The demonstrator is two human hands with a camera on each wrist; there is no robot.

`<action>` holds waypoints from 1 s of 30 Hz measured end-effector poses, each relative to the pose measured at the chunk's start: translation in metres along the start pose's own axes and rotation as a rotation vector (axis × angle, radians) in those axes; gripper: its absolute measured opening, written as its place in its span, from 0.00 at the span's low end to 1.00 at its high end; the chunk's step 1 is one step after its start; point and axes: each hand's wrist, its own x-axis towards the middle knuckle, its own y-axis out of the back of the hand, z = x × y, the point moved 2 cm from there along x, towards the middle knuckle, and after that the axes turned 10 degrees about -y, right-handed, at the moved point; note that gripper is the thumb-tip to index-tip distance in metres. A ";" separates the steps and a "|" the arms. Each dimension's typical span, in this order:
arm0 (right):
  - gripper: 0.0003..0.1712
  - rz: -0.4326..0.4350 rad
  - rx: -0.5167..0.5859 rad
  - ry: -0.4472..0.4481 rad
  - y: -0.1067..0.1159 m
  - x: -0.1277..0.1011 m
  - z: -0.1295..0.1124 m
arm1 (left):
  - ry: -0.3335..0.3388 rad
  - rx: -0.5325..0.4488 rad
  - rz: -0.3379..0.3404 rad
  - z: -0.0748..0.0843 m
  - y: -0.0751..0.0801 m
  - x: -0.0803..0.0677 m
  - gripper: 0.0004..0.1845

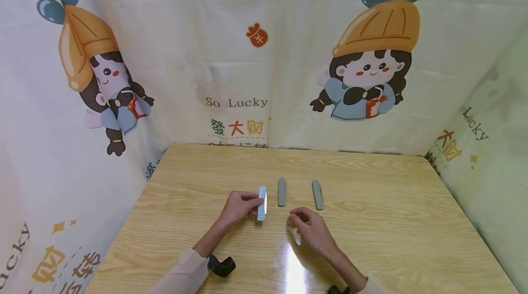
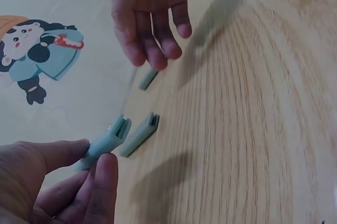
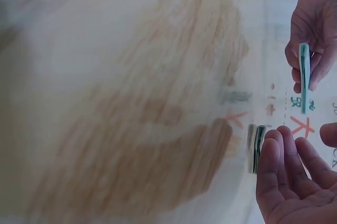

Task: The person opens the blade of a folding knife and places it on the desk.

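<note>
Three slim folding knives with grey-green handles are in the head view. My left hand (image 1: 239, 206) pinches one folding knife (image 1: 261, 204) by its handle between thumb and fingers. A bright strip runs along the handle's right side, and its slotted end shows in the left wrist view, where this knife (image 2: 105, 144) is held above the table. To its right, a second knife (image 1: 282, 192) and a third knife (image 1: 317, 194) lie lengthwise on the table. My right hand (image 1: 314, 232) hovers just in front of these two, its fingers loosely bent and holding nothing.
The wooden table (image 1: 392, 202) is backed and flanked by a pale printed curtain (image 1: 288, 69). A black curved piece (image 1: 222, 266) sits at my left wrist. Light glares off the table's front (image 1: 294, 269).
</note>
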 end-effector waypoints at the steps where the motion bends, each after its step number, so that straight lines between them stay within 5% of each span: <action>1: 0.15 -0.001 0.012 0.003 0.000 0.000 -0.001 | -0.004 -0.003 -0.006 0.001 -0.001 -0.001 0.15; 30: 0.14 -0.034 0.106 -0.006 -0.008 0.008 0.000 | 0.026 -0.113 -0.076 0.007 -0.031 -0.017 0.16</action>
